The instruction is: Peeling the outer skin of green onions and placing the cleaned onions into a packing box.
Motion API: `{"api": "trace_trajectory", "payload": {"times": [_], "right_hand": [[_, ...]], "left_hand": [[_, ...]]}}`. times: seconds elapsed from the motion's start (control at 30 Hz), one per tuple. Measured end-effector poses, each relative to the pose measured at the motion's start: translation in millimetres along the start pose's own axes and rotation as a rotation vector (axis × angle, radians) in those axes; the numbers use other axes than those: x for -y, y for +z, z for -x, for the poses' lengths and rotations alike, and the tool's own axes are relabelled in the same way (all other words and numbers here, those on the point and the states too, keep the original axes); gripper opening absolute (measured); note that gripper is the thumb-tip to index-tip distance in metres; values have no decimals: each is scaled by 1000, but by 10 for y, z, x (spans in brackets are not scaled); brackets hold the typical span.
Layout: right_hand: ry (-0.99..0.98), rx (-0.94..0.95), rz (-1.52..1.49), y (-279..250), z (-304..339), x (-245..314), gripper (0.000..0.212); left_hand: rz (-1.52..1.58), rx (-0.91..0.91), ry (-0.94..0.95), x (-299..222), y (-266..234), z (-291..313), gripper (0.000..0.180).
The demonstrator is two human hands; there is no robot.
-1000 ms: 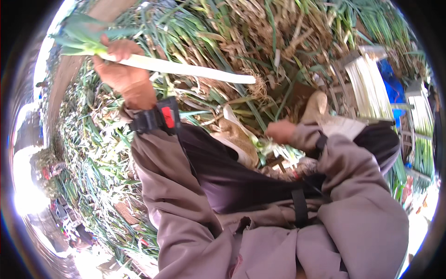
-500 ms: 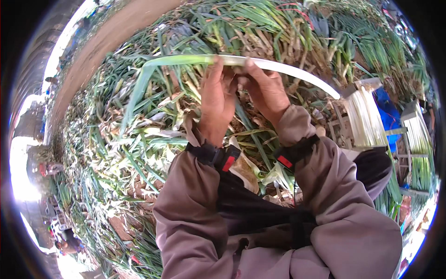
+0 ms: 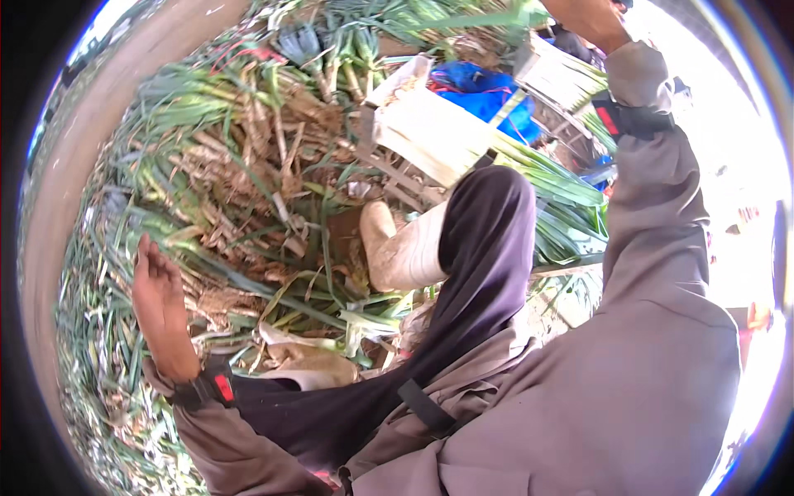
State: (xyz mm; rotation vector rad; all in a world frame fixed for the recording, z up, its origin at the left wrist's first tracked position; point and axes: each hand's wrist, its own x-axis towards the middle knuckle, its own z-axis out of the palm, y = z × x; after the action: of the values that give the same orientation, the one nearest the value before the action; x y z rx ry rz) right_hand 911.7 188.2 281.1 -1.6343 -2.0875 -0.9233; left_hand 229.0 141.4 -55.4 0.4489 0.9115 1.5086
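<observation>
My left hand point(image 3: 164, 307) is out at the left above the heap of green leaves, empty, its fingers stretched out. Far off at the upper right, my right hand point(image 3: 591, 21) is cut by the picture's edge, its fingers mostly out of sight. A blurred green leaf of a leek point(image 3: 488, 20) trails leftward from it, and the hand appears closed on that leek. Below and left of this hand stands a wooden rack point(image 3: 365, 132) stacked with peeled white leeks point(image 3: 434, 136), their green tops hanging to the right. A second rack of leeks point(image 3: 562, 74) stands just beyond.
Uncleaned leeks with brown roots point(image 3: 240, 157) cover the ground ahead and to the left. A blue sheet point(image 3: 488, 95) lies between the racks. My bent knee point(image 3: 496, 207) and pale boot point(image 3: 405, 252) are close to the nearer rack. A bare dirt strip point(image 3: 74, 165) curves along the left.
My hands have parted: the left has let go of the leek and opened, while the right has swung far to the upper right with it. The view has turned right toward the racks.
</observation>
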Motion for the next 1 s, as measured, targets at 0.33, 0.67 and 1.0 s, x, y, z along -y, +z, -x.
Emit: {"api": "trace_trajectory", "payload": {"times": [0.33,0.67,1.0], "right_hand": [[56,1424,-3,1823,2539,-1260,53],[223,1436,-494,3299,2858,-1210,43],[200,1112,-469,3821,3432,-1119,34]], "left_hand": [[-216,39,-160,744,760,-213,45],[-416,12,-268,1301,1107,-627,47],[-377,43,-315,1563,1244,-792,52]]}}
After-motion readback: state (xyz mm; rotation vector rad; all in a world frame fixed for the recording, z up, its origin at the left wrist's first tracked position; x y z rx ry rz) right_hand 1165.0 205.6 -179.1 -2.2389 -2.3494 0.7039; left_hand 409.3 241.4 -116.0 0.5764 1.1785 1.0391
